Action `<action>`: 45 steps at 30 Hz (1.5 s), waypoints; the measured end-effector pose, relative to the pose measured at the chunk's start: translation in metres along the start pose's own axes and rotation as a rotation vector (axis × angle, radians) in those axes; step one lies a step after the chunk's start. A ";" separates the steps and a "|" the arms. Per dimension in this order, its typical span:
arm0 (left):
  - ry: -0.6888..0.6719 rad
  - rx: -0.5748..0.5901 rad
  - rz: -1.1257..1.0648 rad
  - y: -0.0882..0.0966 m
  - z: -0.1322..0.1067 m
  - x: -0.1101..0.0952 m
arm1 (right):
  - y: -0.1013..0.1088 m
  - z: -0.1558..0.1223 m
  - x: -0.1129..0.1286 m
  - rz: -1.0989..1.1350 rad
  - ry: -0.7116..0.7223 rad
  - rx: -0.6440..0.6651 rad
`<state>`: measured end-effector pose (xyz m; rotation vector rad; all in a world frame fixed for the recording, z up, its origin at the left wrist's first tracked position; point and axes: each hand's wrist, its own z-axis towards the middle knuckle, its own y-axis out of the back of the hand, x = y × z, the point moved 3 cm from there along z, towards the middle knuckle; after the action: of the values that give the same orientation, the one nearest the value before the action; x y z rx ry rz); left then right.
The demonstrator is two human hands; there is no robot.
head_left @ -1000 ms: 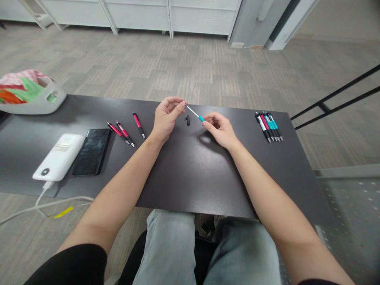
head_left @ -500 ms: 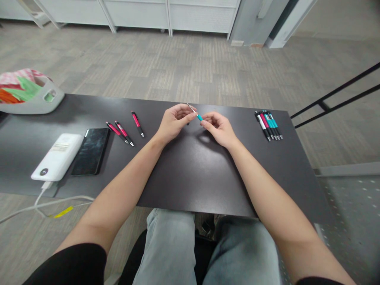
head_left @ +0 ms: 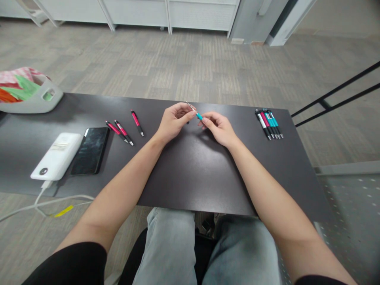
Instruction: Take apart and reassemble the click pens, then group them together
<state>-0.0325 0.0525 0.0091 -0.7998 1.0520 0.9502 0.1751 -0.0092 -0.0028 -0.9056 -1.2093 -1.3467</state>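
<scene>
Near the dark table's [head_left: 190, 174] far edge, left hand [head_left: 174, 122] and right hand [head_left: 219, 128] seemingly pinch a slim turquoise plastic barrel [head_left: 199, 116]; slack could drop it.

- Middle of the frame: a pen [head_left: 199, 116] lies between left hand [head_left: 174, 123] and right hand [head_left: 219, 128], above the far part of the tabletop [head_left: 196, 178].
- Left of centre: three pens [head_left: 137, 122] rest on the tabletop, two side by side, one apart to their right.
- Farther left: a phone [head_left: 90, 151], then a power bank [head_left: 56, 156] just beside it; its cable [head_left: 38, 200] runs past the near edge, lower left.
- Upper left: a basket [head_left: 52, 101] with cloths [head_left: 25, 85] in it.
- Right: a row of five pens [head_left: 268, 124].
- Top: cabinets [head_left: 139, 14] behind the floor [head_left: 178, 59].
</scene>
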 end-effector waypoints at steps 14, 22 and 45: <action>-0.062 -0.055 0.144 0.001 -0.003 0.002 | -0.001 0.000 0.000 0.028 -0.014 0.021; 0.004 0.024 0.025 -0.001 0.000 0.012 | -0.001 0.000 -0.002 0.050 -0.003 0.037; -0.012 0.119 1.064 0.017 -0.012 0.000 | -0.001 0.005 -0.005 0.203 0.014 -0.054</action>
<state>-0.0517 0.0485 0.0039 -0.0699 1.5322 1.7427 0.1741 -0.0039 -0.0068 -1.0265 -1.0445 -1.2256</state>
